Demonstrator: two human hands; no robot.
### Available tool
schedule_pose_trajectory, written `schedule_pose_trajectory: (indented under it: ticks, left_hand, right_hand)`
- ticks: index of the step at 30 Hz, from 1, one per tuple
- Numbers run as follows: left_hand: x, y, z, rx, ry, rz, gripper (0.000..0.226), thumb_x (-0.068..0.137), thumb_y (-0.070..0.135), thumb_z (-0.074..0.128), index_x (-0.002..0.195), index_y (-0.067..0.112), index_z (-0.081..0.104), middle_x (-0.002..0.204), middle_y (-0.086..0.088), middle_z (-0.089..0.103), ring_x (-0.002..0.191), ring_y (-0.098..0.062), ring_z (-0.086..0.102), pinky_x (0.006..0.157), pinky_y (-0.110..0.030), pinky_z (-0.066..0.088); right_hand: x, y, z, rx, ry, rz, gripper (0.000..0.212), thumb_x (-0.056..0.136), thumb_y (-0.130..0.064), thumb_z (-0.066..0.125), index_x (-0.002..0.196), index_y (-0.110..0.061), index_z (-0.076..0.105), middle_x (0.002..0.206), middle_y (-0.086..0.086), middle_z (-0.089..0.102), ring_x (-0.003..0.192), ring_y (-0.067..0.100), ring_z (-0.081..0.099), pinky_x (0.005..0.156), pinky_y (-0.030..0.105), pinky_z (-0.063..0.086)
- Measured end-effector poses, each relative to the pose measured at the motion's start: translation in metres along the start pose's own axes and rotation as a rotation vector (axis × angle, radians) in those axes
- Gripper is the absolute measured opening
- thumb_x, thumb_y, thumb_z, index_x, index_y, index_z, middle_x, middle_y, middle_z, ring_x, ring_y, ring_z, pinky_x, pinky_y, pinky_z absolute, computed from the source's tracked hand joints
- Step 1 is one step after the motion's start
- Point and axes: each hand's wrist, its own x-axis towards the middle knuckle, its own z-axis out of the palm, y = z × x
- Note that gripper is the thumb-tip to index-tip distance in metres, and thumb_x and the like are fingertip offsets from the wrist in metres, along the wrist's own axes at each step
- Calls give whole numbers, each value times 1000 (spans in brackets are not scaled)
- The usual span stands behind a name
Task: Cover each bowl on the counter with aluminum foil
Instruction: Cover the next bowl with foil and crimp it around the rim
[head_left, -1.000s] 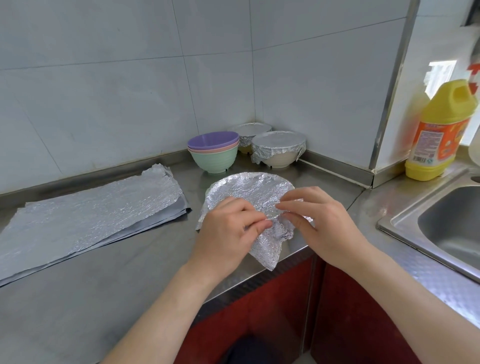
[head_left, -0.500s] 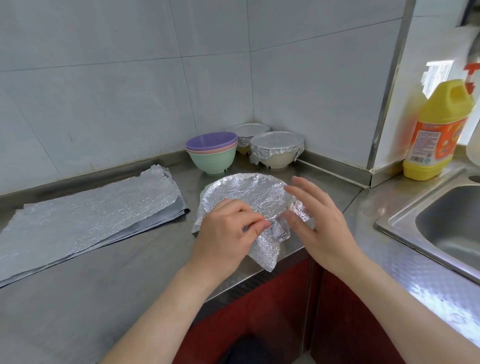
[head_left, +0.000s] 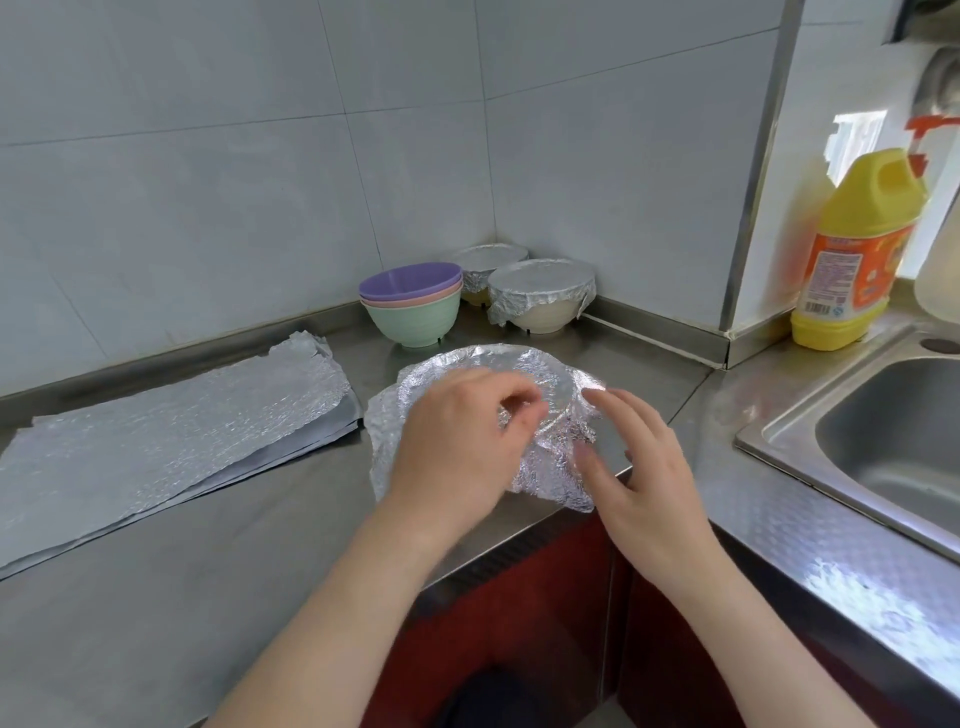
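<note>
While the crinkled silver aluminium foil sheet (head_left: 467, 366) drapes a bowl hidden beneath it, just in front of the stack of three pastel plastic bowls (head_left: 413, 306), the left hand (head_left: 457, 452) curls its fingers and pinches a crease on top. The right hand (head_left: 649, 483), fingers nearly straight, touches the sheet's skirt, gripping nothing.

Risks:
- The pinch tears the thin sheet.
- A sideways push slides the light bowl off the steel counter (head_left: 260, 545) lip.
- The unpressed skirt springs loose.
</note>
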Motion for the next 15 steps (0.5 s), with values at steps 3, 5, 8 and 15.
schedule_pose_trajectory:
  ticks: [3,5,8,15]
  left_hand:
    - [-3,-23,-26,25,-130,-73,4,82,32,73,85,31,76,86,15,67,85,0,55,77,-22,44]
    - [-8,-35,-32,14,-203,-95,7,81,33,74,87,31,77,89,17,67,90,1,55,80,-21,43]
    - [-13,-43,-31,-24,-183,-54,9,77,31,79,85,30,78,86,16,67,88,-3,58,81,-27,46]
    - [-17,-35,-14,56,-99,133,15,79,34,68,83,23,78,76,11,65,75,-10,58,70,-32,47]
  right_hand:
    - [8,-7,-1,-82,94,-200,29,94,-17,61,121,-25,65,123,-8,57,115,12,48,96,29,41]
    - [16,-16,1,-110,67,-306,21,93,-25,57,109,-25,71,111,-10,61,105,13,52,87,34,45]
    - [24,-26,7,-167,-77,-415,19,90,-35,59,99,-27,74,100,-12,64,97,16,57,72,40,47]
    - [39,-18,14,-291,-140,-634,8,80,-22,67,85,-19,73,83,-7,65,79,21,57,59,39,49]
